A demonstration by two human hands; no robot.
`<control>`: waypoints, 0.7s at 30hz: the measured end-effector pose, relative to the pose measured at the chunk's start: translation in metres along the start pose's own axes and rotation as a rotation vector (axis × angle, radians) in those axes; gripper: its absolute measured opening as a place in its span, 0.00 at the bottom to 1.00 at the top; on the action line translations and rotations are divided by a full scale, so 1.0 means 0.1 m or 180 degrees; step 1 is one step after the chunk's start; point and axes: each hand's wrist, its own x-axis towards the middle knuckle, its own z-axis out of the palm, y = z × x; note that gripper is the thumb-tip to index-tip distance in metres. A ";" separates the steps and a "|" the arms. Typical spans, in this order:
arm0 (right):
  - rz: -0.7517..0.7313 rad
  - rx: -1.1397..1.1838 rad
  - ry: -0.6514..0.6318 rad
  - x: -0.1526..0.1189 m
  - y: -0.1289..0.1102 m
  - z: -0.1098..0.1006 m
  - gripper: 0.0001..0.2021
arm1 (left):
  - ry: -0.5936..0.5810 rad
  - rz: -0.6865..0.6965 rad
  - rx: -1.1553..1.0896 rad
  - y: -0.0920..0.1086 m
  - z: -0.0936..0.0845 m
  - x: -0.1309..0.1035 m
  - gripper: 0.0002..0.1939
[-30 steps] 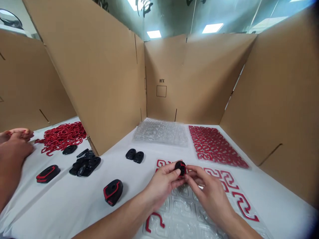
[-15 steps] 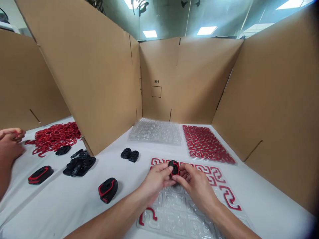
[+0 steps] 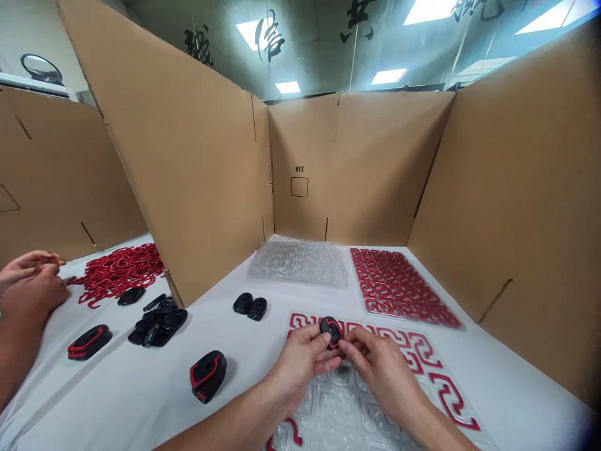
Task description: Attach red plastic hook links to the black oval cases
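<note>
My left hand (image 3: 300, 360) is closed on a small black plastic shell (image 3: 328, 326), thumb on its face and fingers beneath. A thin red trim strip (image 3: 337, 328) runs along the shell's face. At the shell's lower right edge, my right hand (image 3: 382, 363) pinches the strip between thumb and fingertips, which partly hide it. Both hands are above a clear molded tray (image 3: 340, 407), with curved red strips (image 3: 453, 401) in its far and right pockets. Another red strip (image 3: 295, 432) lies at the tray's near left.
A tray full of red strips (image 3: 399, 285) and stacked clear trays (image 3: 300, 260) stand behind. Black shells (image 3: 250, 305), a red-trimmed shell (image 3: 208, 376) and a black pile (image 3: 157, 322) lie left. Cardboard panels (image 3: 338, 144) surround the place. Another person's hands (image 3: 35, 282) are beyond the left panel.
The camera view has tilted up, so everything sits lower in the picture. My hands remain at the shell, which has turned a little; my left fingers are more extended beneath it.
</note>
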 end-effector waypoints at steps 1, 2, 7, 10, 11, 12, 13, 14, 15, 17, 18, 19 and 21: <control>0.0093 0.0222 0.0031 0.00 0.00 0.02 0.14 | -0.0016 0.0033 0.0020 0.00 0.01 0.00 0.17; 0.0183 0.0441 0.0052 0.01 0.01 0.04 0.15 | -0.0040 0.0074 0.0047 0.00 0.02 -0.01 0.18; 0.0701 0.1347 -0.0135 0.05 0.03 0.09 0.20 | -0.0174 0.0403 0.0298 -0.01 0.06 -0.02 0.21; 0.1010 0.1867 -0.0256 0.08 0.03 0.09 0.24 | -0.0265 0.0556 0.0656 -0.04 0.05 0.00 0.19; 0.1084 0.2051 -0.0267 0.08 0.03 0.08 0.25 | -0.0280 0.0665 0.0837 -0.05 0.04 0.01 0.17; 0.1154 0.2251 -0.0273 0.09 0.03 0.07 0.25 | -0.0286 0.0802 0.1032 -0.06 0.04 0.02 0.17; 0.1223 0.2465 -0.0278 0.09 0.03 0.07 0.25 | -0.0290 0.0947 0.1204 -0.06 0.04 0.02 0.16; 0.1286 0.2680 -0.0279 0.09 0.03 0.06 0.25 | -0.0298 0.1056 0.1315 -0.06 0.05 0.02 0.15; 0.1335 0.2889 -0.0292 0.09 0.03 0.05 0.24 | -0.0310 0.1084 0.1337 -0.06 0.07 0.03 0.15; 0.1368 0.3256 -0.0330 0.08 0.03 0.04 0.22 | -0.0362 0.0906 0.1174 -0.02 0.11 0.03 0.14; 0.1347 0.3411 -0.0331 0.07 0.03 0.03 0.21 | -0.0379 0.0794 0.1100 0.00 0.14 0.03 0.15; 0.1315 0.3541 -0.0310 0.07 0.02 0.02 0.20 | -0.0373 0.0725 0.1167 0.03 0.16 0.04 0.15; 0.1226 0.3704 -0.0197 0.05 0.00 0.00 0.18 | -0.0291 0.0757 0.1634 0.09 0.18 0.06 0.16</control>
